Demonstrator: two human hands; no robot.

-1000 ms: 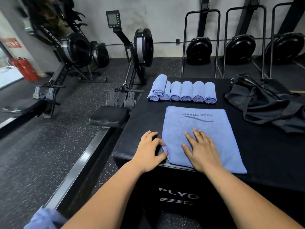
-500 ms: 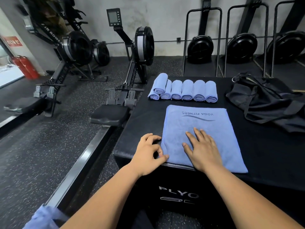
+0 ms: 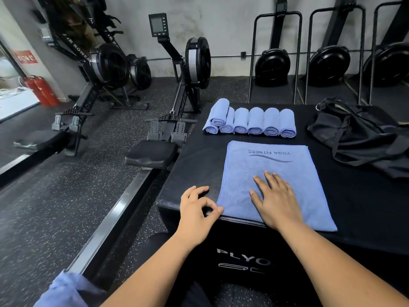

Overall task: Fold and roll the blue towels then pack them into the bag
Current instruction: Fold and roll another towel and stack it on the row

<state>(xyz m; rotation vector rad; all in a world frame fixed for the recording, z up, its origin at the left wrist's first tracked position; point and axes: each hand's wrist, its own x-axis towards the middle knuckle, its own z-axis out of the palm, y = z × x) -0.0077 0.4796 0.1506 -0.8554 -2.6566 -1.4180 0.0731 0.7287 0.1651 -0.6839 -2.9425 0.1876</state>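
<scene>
Seven rolled towels (image 3: 255, 120) lie at the far side of a black box (image 3: 365, 207). Six of them make a row, side by side and touching, with their spiral ends turned to the person. The seventh rests on top of the two rolls at the left end, a little slanted.

Just in front of this row, one flat towel (image 3: 287, 173) is spread on the top of the box. Its printed words "YOGA FITNESS" are at the far edge and read upside down from here. Its near edge reaches the front edge of the box.

The right hand (image 3: 276, 202) lies palm down on the near part of the flat towel, with fingers straight and a little apart. The left hand (image 3: 197, 213) is at the near left corner of the same towel. Its thumb and bent forefinger come together on this corner and pinch it, while the other fingers are curled above the box top.

To the right, well apart from the towels, a black bag (image 3: 358, 138) lies loose and crumpled on the box.

Left of the box stands a rowing machine (image 3: 194, 63) on the speckled floor, and two red fire extinguishers (image 3: 42, 89) stand near the far left wall. Some blue cloth (image 3: 62, 291) shows at the lower left corner; I cannot tell what it is.
</scene>
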